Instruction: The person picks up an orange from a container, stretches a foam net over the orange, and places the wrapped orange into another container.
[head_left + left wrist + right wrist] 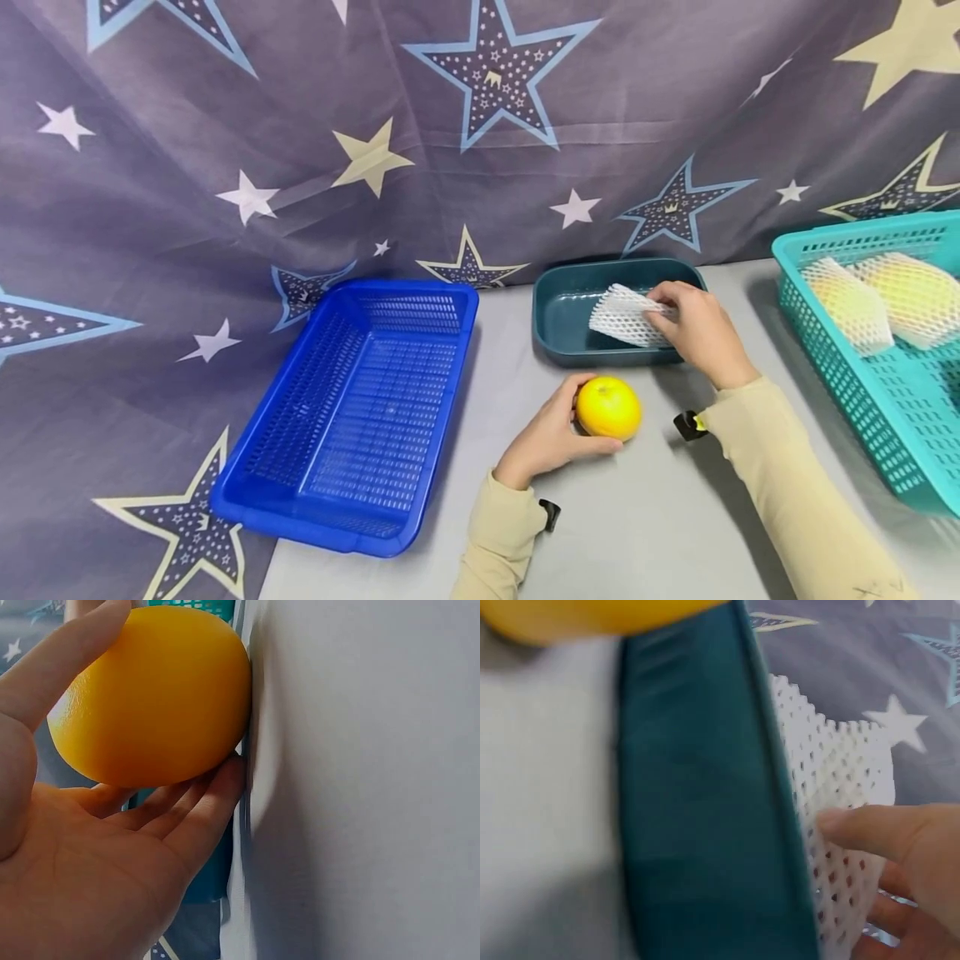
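Note:
A yellow-orange citrus fruit, an orange (609,407), is on the table in front of the dark teal tray (551,354). My left hand (552,435) grips it from the left, thumb on the near side and fingers around the far side. In the left wrist view the orange (154,697) sits between thumb and fingers. My right hand (701,329) pinches a white foam net sleeve (626,317) over the teal tray. The right wrist view shows the thumb pressing the net sleeve (832,772) just beyond the tray's wall (697,787); the other fingers are partly hidden behind the net.
To the left lies a blue perforated basket (375,417) with nothing in it. A turquoise basket (847,392) at the right holds fruits (911,292) in white foam nets. Behind everything hangs a grey star-patterned cloth (480,192). The table (637,525) is light grey.

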### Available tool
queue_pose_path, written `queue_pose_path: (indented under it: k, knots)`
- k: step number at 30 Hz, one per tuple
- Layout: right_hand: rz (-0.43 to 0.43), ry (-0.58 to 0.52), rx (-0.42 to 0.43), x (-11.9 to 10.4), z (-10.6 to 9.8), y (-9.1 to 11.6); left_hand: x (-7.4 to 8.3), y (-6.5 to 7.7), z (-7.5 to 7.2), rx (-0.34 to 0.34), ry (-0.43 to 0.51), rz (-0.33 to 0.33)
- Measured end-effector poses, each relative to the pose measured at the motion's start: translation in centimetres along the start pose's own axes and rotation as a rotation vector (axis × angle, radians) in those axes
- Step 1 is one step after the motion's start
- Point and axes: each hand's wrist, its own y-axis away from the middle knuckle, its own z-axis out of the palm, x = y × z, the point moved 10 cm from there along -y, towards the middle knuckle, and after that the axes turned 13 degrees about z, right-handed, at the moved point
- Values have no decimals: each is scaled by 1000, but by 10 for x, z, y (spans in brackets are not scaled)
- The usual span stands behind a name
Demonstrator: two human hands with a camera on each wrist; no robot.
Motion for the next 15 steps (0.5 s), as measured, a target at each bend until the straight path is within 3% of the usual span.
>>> queue_pose_path:
  k: [10, 15]
  knots:
    - [-44, -144, 121, -24, -32, 35, 2, 0, -4, 25, 23, -7]
    - [-74, -219, 167, -37, -43, 56, 9, -2, -13, 88, 57, -2]
